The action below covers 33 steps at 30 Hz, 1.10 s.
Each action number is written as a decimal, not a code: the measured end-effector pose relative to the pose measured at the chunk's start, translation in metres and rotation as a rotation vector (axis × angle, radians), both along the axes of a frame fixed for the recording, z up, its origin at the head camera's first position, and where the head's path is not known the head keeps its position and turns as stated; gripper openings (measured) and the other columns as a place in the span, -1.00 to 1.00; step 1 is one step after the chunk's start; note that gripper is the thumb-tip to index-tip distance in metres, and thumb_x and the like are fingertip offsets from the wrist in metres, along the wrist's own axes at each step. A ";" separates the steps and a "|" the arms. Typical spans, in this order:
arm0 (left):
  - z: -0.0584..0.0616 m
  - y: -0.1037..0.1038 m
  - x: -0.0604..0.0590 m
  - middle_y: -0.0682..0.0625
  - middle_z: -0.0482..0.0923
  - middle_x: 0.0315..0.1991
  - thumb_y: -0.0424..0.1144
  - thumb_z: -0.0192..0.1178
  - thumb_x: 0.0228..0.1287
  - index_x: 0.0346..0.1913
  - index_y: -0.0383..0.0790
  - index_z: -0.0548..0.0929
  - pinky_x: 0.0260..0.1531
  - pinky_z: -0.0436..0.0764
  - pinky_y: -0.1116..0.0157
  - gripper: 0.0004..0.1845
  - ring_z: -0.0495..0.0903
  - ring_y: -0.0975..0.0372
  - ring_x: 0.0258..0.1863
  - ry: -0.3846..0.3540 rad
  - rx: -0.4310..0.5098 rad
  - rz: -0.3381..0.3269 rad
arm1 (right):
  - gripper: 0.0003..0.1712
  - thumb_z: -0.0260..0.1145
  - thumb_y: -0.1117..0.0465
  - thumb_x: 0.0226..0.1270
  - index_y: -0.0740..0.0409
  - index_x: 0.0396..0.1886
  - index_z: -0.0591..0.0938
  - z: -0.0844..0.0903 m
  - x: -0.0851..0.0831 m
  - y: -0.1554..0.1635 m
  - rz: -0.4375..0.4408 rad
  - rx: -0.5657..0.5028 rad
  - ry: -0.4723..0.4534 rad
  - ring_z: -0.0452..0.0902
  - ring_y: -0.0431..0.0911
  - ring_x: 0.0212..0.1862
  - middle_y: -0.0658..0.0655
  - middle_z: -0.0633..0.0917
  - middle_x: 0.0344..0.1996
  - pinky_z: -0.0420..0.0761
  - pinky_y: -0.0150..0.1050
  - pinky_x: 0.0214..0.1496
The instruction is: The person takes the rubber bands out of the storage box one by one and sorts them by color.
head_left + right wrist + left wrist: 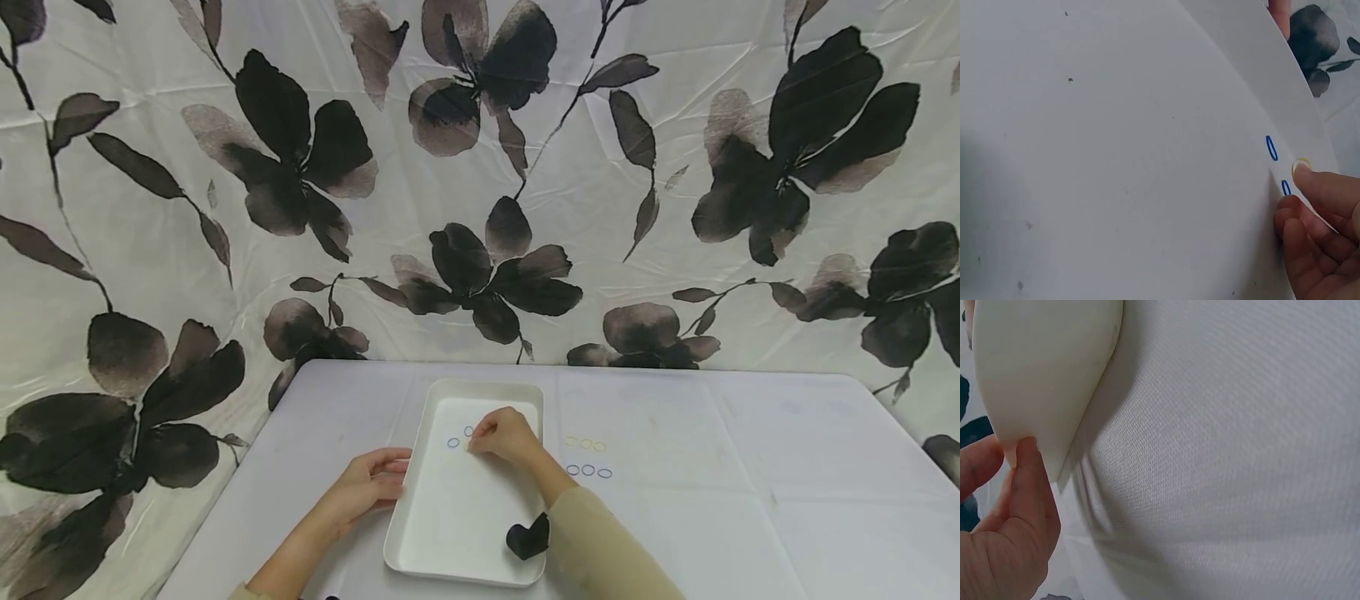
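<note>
My left hand (pixel 367 483) grips the left side of a shallow white tray (pixel 450 567). In the left wrist view, fingers of the left hand (pixel 1016 519) touch the tray's outer wall (pixel 1047 369) near a corner. Over the tray's far half, my right hand (pixel 510 435) has its fingertips together close to the tray floor. The right wrist view shows a thin yellow ring (pixel 1293 169) at a fingertip of the right hand (pixel 1325 231), partly covered and turned toward the camera. Two blue rings, one farther left (pixel 448 443) and one nearer the fingers (pixel 465 432), lie on the tray floor.
Right of the tray, a row of yellow rings (pixel 581 445) lies on the white tablecloth (pixel 712 500), with a row of blue rings (pixel 583 471) in front. A black object (pixel 527 537) sits by the right sleeve (pixel 607 542). Flower-printed cloth (pixel 637 225) hangs behind the table.
</note>
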<state>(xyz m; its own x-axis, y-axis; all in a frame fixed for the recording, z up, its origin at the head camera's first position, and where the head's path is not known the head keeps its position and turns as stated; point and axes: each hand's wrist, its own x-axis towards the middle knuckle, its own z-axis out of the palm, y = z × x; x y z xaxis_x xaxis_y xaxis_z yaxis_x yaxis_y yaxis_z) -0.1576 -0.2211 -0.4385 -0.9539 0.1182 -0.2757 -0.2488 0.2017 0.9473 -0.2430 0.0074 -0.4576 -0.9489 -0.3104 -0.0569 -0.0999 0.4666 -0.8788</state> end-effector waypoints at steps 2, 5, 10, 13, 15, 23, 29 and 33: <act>0.000 0.000 -0.001 -0.31 0.43 0.04 -0.57 0.17 -0.01 0.22 -0.50 0.33 -0.13 0.61 0.17 -0.37 0.55 0.03 -0.05 0.001 0.001 -0.004 | -0.89 0.45 0.36 -0.04 0.25 -0.57 0.64 0.002 0.000 0.002 0.000 -0.014 0.001 0.38 -0.25 -0.65 -0.04 0.53 -0.73 0.44 -0.43 -0.59; -0.001 0.000 -0.001 -0.32 0.43 0.04 -0.57 0.17 -0.01 0.23 -0.51 0.32 -0.13 0.61 0.16 -0.37 0.55 0.03 -0.05 0.003 0.006 -0.012 | -0.90 0.44 0.37 -0.03 0.26 -0.57 0.64 0.004 0.000 0.003 -0.002 -0.029 0.015 0.40 -0.25 -0.67 -0.03 0.54 -0.75 0.44 -0.43 -0.59; -0.001 0.000 -0.001 -0.31 0.44 0.04 -0.57 0.17 -0.02 0.22 -0.51 0.33 -0.15 0.61 0.18 -0.37 0.55 0.04 -0.05 0.009 0.006 -0.015 | -0.91 0.42 0.38 0.00 0.28 -0.56 0.64 0.011 -0.001 0.005 -0.006 -0.059 0.022 0.47 -0.24 -0.66 0.01 0.59 -0.73 0.49 -0.42 -0.58; -0.001 0.000 -0.001 -0.31 0.44 0.04 -0.57 0.17 -0.02 0.22 -0.51 0.32 -0.16 0.61 0.19 -0.37 0.56 0.05 -0.06 0.011 0.007 -0.016 | -0.92 0.42 0.38 0.01 0.31 -0.52 0.65 0.013 -0.001 0.007 0.002 -0.097 0.013 0.54 -0.20 -0.63 0.04 0.62 -0.69 0.55 -0.39 -0.53; 0.000 0.000 -0.001 -0.31 0.44 0.03 -0.58 0.16 -0.02 0.22 -0.51 0.32 -0.16 0.61 0.19 -0.37 0.56 0.05 -0.06 0.008 0.007 -0.015 | -0.93 0.40 0.40 0.02 0.34 -0.49 0.65 0.014 0.000 0.009 0.006 -0.133 0.000 0.59 -0.15 -0.59 0.07 0.64 -0.65 0.60 -0.35 -0.48; 0.000 -0.001 0.000 -0.30 0.44 0.04 -0.58 0.16 0.00 0.23 -0.51 0.31 -0.15 0.61 0.18 -0.37 0.56 0.05 -0.07 0.001 0.012 -0.019 | -0.91 0.36 0.42 0.07 0.38 -0.40 0.65 0.019 0.003 0.022 0.009 -0.206 -0.044 0.65 -0.03 -0.45 0.10 0.65 -0.57 0.66 -0.24 -0.35; -0.002 -0.002 0.000 -0.29 0.44 0.04 -0.58 0.17 0.00 0.23 -0.50 0.32 -0.15 0.61 0.17 -0.37 0.57 0.05 -0.07 -0.003 0.012 -0.014 | -0.91 0.34 0.42 0.09 0.40 -0.39 0.65 0.023 0.003 0.033 0.011 -0.223 -0.039 0.66 0.06 -0.41 0.10 0.66 -0.55 0.67 -0.17 -0.31; -0.002 -0.003 0.000 -0.29 0.44 0.04 -0.58 0.18 0.00 0.23 -0.50 0.31 -0.15 0.61 0.17 -0.37 0.56 0.04 -0.07 -0.006 0.014 -0.018 | -0.90 0.35 0.43 0.08 0.41 -0.37 0.65 0.024 0.004 0.041 -0.010 -0.227 -0.039 0.66 0.05 -0.40 0.11 0.66 -0.54 0.66 -0.14 -0.28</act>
<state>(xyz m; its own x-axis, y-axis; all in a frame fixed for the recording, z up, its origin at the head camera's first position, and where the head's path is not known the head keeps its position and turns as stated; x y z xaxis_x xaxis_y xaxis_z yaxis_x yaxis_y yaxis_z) -0.1580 -0.2236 -0.4407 -0.9501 0.1389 -0.2792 -0.2506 0.1928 0.9487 -0.2394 0.0483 -0.4333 -0.9505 -0.3099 -0.0236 -0.0597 0.2568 -0.9646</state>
